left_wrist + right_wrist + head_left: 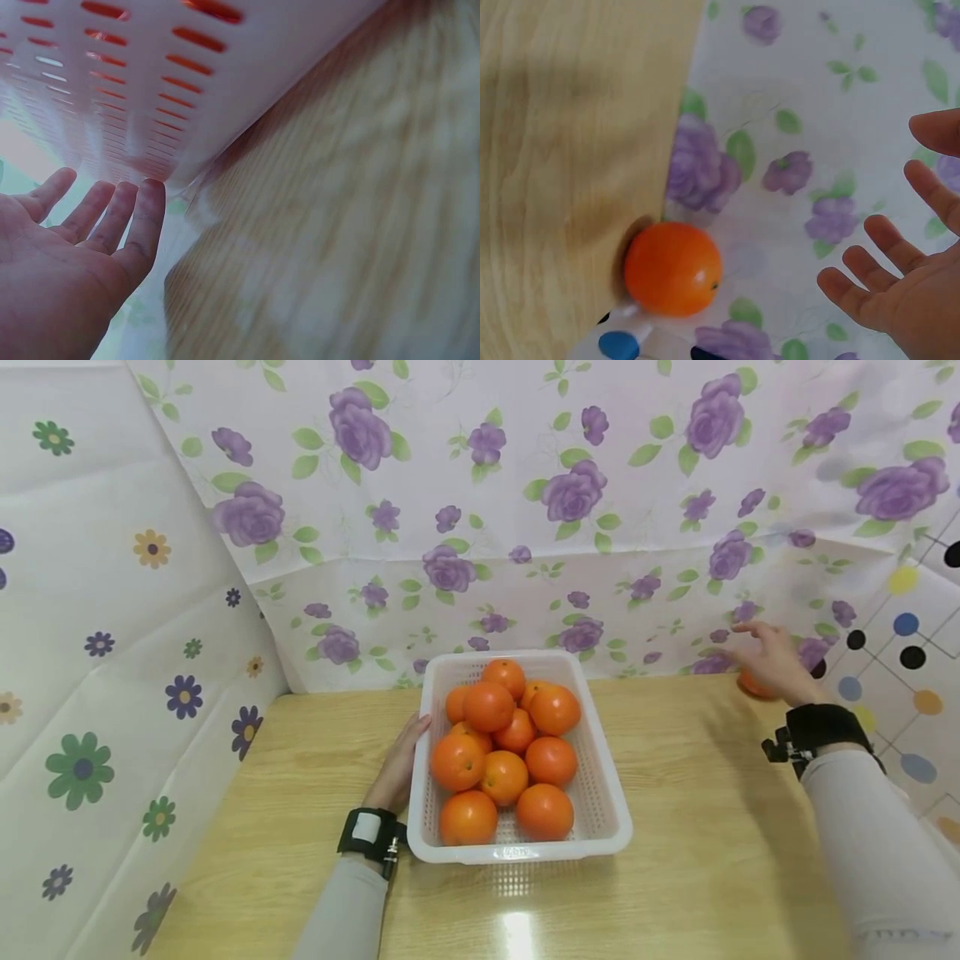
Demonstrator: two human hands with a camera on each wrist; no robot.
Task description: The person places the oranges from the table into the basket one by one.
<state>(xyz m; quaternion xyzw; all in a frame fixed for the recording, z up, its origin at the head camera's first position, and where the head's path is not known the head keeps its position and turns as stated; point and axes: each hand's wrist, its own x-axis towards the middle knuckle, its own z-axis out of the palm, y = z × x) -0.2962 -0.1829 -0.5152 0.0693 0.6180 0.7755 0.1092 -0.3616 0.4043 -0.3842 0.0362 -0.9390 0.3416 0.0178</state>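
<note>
A white plastic basket [611, 777] full of several oranges [504, 778] stands on the wooden table in the head view. My left hand [397, 768] is at the basket's left side. In the left wrist view, the fingers [146, 217] of that hand reach up to the slotted wall, spread and fairly straight. At the table's far right corner my right hand [772, 664] hangs above a lone orange [673, 268], which it partly covers in the head view. Its fingers are spread and hold nothing; the right wrist view shows a gap between them and this orange.
Flower-patterned sheets [465, 527] rise behind and at the left of the table [675, 827]. A sheet with coloured dots [926, 702] stands at the right, close by the lone orange. Both wrists wear black straps.
</note>
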